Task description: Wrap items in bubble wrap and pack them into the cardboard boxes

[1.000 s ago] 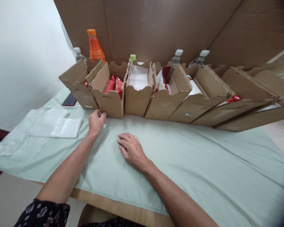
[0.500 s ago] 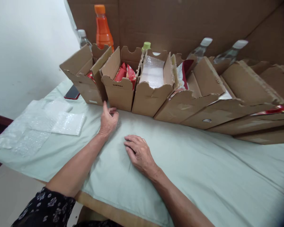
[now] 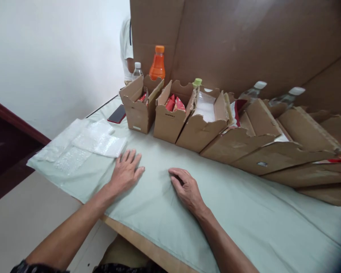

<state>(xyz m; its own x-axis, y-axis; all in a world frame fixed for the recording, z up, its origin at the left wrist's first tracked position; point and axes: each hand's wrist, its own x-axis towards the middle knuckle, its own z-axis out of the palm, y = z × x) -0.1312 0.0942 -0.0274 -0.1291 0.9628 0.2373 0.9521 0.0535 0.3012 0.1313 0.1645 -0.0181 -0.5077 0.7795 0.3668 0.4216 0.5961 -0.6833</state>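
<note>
My left hand [image 3: 125,170] lies flat with its fingers spread on the pale green cloth [image 3: 156,204], fingertips beside the near corner of the bubble wrap [image 3: 85,140]. It holds nothing. To its right, my right hand [image 3: 186,186] rests on the cloth, fingers loosely bent with a gap between thumb and forefinger, and nothing in it. Beyond both hands runs a row of open cardboard boxes. The leftmost box [image 3: 138,116] and the one beside it [image 3: 168,123] have red packets [image 3: 174,102] inside. Bubble-wrapped white material [image 3: 206,106] sits in the third.
A dark phone with a red edge [image 3: 117,113] lies left of the boxes. Behind them stand an orange bottle [image 3: 158,64], clear bottles with white caps [image 3: 137,70] and a tall cardboard panel [image 3: 230,41]. Part of another person [image 3: 127,53] shows at the panel's left edge.
My left hand has come back from the base of the leftmost boxes and now lies spread on the cloth. My right hand stays on the cloth. The view has shifted, showing more on the left.
</note>
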